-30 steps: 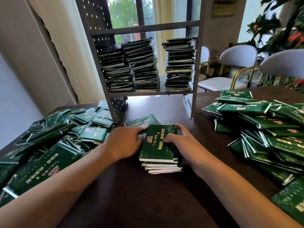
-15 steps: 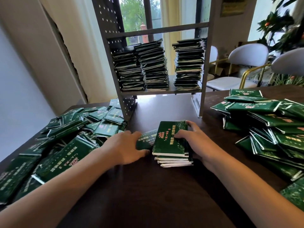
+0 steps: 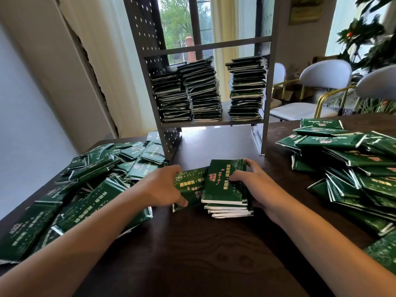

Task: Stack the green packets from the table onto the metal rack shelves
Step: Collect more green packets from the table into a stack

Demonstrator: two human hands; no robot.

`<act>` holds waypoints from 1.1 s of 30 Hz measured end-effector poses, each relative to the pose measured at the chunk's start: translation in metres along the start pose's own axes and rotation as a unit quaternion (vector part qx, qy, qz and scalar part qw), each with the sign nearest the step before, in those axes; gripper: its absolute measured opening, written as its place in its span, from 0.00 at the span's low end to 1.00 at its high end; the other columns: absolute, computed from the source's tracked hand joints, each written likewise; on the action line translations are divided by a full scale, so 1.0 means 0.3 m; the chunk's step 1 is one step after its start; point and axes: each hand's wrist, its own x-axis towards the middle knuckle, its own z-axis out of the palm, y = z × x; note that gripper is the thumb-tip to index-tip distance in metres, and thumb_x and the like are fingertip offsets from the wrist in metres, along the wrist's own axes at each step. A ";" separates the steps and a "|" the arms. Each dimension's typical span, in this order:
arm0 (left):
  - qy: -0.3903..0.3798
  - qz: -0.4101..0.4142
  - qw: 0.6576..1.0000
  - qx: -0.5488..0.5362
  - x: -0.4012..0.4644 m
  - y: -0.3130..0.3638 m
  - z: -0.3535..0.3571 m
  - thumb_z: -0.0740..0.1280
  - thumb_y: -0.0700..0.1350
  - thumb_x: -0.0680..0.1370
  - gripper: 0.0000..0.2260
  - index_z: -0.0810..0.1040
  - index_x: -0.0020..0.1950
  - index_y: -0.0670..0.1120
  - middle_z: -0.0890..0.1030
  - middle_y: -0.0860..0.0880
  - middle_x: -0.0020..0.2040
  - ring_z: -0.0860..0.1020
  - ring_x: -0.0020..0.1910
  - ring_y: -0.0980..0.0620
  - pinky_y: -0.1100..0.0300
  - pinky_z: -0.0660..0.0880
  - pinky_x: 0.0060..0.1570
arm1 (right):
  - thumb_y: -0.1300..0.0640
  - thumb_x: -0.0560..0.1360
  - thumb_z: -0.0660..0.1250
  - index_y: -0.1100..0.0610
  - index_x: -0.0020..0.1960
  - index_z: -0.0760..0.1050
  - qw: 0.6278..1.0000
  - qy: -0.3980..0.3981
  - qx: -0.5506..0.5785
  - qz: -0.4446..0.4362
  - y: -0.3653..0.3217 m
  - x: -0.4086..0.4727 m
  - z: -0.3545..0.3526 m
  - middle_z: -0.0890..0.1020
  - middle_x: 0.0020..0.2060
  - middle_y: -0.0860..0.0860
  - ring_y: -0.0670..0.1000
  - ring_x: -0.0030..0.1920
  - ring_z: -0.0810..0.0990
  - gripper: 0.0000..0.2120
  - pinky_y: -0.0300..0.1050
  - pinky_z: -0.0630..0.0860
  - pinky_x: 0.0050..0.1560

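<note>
A small stack of green packets (image 3: pixel 225 185) sits on the dark wooden table (image 3: pixel 192 254) in front of me. My right hand (image 3: pixel 255 185) grips its right side, fingers curled over the top edge. My left hand (image 3: pixel 162 189) grips a single green packet (image 3: pixel 188 185) that lies tilted against the stack's left side. The grey metal rack (image 3: pixel 214 123) stands behind, with three tall stacks of packets (image 3: pixel 205 91) on its lower shelf.
Loose green packets lie in a heap at the left (image 3: pixel 85 189) and in another heap at the right (image 3: pixel 353 168). White chairs (image 3: pixel 321 82) and a plant (image 3: pixel 368 39) stand beyond the table at the right. A wall and a curtain are at the left.
My left hand has taken hold of a single packet beside the stack and drawn it against the stack's left side. My right hand stays on the stack.
</note>
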 end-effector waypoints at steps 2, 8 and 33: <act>0.016 0.022 0.996 -0.089 -0.009 0.006 -0.016 0.80 0.41 0.68 0.18 0.74 0.49 0.50 0.83 0.51 0.42 0.83 0.40 0.46 0.53 0.81 0.41 | 0.46 0.56 0.72 0.41 0.74 0.62 1.000 0.004 0.001 -0.003 0.005 0.006 -0.001 0.80 0.62 0.53 0.56 0.56 0.83 0.47 0.59 0.79 0.61; 0.095 0.082 0.964 -0.236 -0.052 0.072 -0.093 0.78 0.40 0.71 0.23 0.73 0.60 0.56 0.86 0.54 0.41 0.84 0.38 0.58 0.61 0.78 0.41 | 0.41 0.55 0.72 0.37 0.74 0.60 1.000 0.006 0.005 -0.008 0.016 0.012 0.007 0.74 0.70 0.51 0.57 0.66 0.77 0.48 0.62 0.73 0.68; 0.055 0.033 0.863 -0.501 0.023 0.146 0.118 0.69 0.46 0.80 0.06 0.78 0.55 0.46 0.85 0.41 0.52 0.85 0.50 0.44 0.47 0.81 0.55 | 0.49 0.71 0.67 0.40 0.67 0.73 0.989 -0.061 0.126 -0.056 0.028 0.017 0.032 0.84 0.57 0.55 0.56 0.54 0.84 0.24 0.61 0.80 0.59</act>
